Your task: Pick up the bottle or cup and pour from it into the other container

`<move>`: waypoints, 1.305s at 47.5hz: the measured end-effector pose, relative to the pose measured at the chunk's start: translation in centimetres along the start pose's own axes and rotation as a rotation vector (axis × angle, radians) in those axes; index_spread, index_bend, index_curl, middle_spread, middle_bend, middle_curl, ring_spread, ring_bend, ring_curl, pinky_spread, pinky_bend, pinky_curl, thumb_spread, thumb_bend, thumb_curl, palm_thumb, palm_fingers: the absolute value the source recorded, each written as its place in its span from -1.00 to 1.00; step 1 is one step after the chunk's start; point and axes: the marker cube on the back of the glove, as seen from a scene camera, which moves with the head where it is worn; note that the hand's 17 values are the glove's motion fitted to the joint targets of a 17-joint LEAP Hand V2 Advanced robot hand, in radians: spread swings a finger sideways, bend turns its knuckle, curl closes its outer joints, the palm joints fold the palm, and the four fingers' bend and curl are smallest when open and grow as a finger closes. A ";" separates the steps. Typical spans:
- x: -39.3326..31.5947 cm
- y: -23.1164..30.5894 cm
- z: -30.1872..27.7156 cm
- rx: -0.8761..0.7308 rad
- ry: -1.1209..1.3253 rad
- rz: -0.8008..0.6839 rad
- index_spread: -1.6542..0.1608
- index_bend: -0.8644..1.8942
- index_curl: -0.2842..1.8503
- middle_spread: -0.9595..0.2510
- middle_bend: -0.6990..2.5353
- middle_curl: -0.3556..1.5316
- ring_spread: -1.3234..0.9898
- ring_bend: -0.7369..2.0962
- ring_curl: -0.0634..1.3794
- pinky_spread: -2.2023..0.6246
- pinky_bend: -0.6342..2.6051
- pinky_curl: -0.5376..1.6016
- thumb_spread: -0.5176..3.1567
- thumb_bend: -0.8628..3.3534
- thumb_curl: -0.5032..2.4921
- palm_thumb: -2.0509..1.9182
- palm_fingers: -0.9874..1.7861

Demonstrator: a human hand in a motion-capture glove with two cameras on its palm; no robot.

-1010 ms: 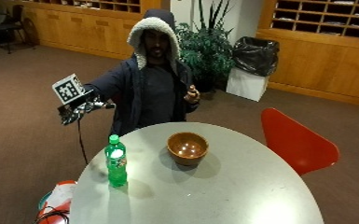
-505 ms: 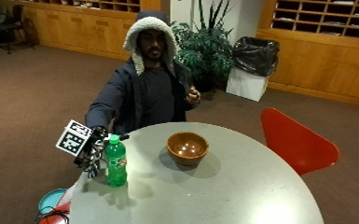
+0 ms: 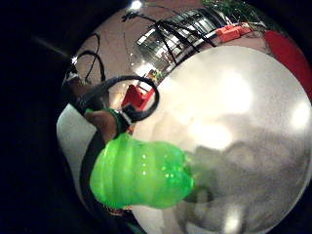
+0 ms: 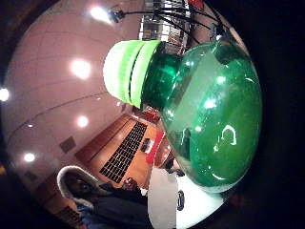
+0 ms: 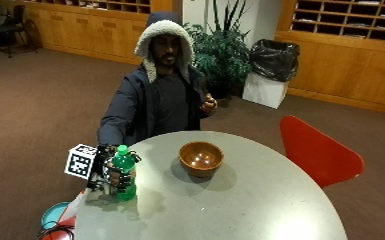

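The person [image 5: 162, 95] wears a dark blue jacket with long sleeves, and it is open down the front. Under it is a dark top. The jacket has a big hood [image 5: 166, 35], dark on the outside, with a thick band of pale fluffy fur all round the edge. The right hand [image 5: 115, 172] has a black glove on it, with black straps across the fingers. The other hand [image 5: 208, 104], up at about one o'clock from the gloved one, has nothing on it. The dark sleeve runs all the way down to the glove
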 end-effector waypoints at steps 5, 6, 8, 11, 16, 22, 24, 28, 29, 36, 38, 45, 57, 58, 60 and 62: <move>0.1 0.3 -0.1 0.007 0.000 -0.020 0.50 -0.30 -0.53 0.26 -0.36 -0.19 0.03 -0.02 -0.37 0.64 -0.33 -0.16 -0.34 -0.60 -0.31 0.48 0.49; 0.0 0.2 -0.1 0.010 0.001 -0.022 0.50 -0.30 -0.53 0.26 -0.36 -0.19 0.02 -0.02 -0.36 0.63 -0.33 -0.16 -0.34 -0.60 -0.31 0.48 0.49; -0.1 0.2 0.0 0.014 0.004 -0.027 0.50 -0.30 -0.53 0.25 -0.36 -0.19 0.02 -0.02 -0.36 0.62 -0.33 -0.16 -0.35 -0.60 -0.31 0.48 0.50; -0.5 0.4 0.0 -0.001 0.015 -0.014 0.51 -0.30 -0.53 0.25 -0.36 -0.18 0.02 -0.03 -0.36 0.61 -0.33 -0.16 -0.35 -0.60 -0.30 0.49 0.50; -2.3 0.6 0.2 -0.014 0.022 -0.008 0.51 -0.31 -0.53 0.25 -0.36 -0.17 0.01 -0.03 -0.36 0.60 -0.33 -0.16 -0.37 -0.60 -0.29 0.49 0.50; -4.8 1.4 -0.1 -0.071 0.035 -0.126 0.52 -0.31 -0.53 0.25 -0.37 -0.17 0.01 -0.03 -0.35 0.59 -0.33 -0.16 -0.37 -0.61 -0.28 0.49 0.51; -5.6 2.0 -0.7 -0.181 0.056 -0.226 0.52 -0.31 -0.53 0.26 -0.37 -0.17 0.01 -0.03 -0.35 0.59 -0.34 -0.16 -0.38 -0.61 -0.27 0.49 0.51; -8.8 1.3 -0.1 -0.142 0.089 -0.194 0.52 -0.31 -0.53 0.26 -0.37 -0.16 0.01 -0.03 -0.35 0.59 -0.34 -0.16 -0.38 -0.61 -0.27 0.49 0.51; -9.8 1.0 0.3 -0.097 0.099 -0.169 0.52 -0.31 -0.53 0.26 -0.37 -0.16 0.00 -0.03 -0.35 0.59 -0.34 -0.16 -0.38 -0.61 -0.27 0.49 0.51; -14.7 1.3 1.4 -0.139 0.298 -0.180 0.52 -0.31 -0.53 0.26 -0.37 -0.15 0.00 -0.04 -0.35 0.59 -0.34 -0.15 -0.38 -0.61 -0.26 0.49 0.51; -15.7 1.8 1.5 -0.197 0.364 -0.152 0.52 -0.31 -0.52 0.26 -0.37 -0.15 0.00 -0.04 -0.35 0.59 -0.34 -0.15 -0.38 -0.61 -0.26 0.49 0.51; -18.7 1.3 4.0 -0.189 0.603 -0.212 0.52 -0.31 -0.52 0.26 -0.38 -0.15 0.00 -0.04 -0.34 0.59 -0.34 -0.15 -0.38 -0.61 -0.26 0.49 0.51; -21.7 3.6 7.9 -0.365 0.993 -0.373 0.52 -0.31 -0.52 0.26 -0.38 -0.14 0.00 -0.05 -0.34 0.59 -0.34 -0.15 -0.38 -0.61 -0.25 0.49 0.51; -21.9 3.5 8.2 -0.385 1.020 -0.396 0.52 -0.31 -0.52 0.26 -0.38 -0.14 0.00 -0.05 -0.34 0.59 -0.34 -0.15 -0.38 -0.61 -0.25 0.49 0.51; -22.3 3.4 8.9 -0.419 1.064 -0.424 0.52 -0.31 -0.52 0.26 -0.38 -0.14 0.00 -0.05 -0.34 0.59 -0.34 -0.15 -0.38 -0.61 -0.25 0.49 0.51; -22.6 3.5 9.7 -0.447 1.097 -0.431 0.52 -0.31 -0.52 0.26 -0.38 -0.14 0.00 -0.05 -0.34 0.59 -0.34 -0.15 -0.38 -0.61 -0.25 0.49 0.51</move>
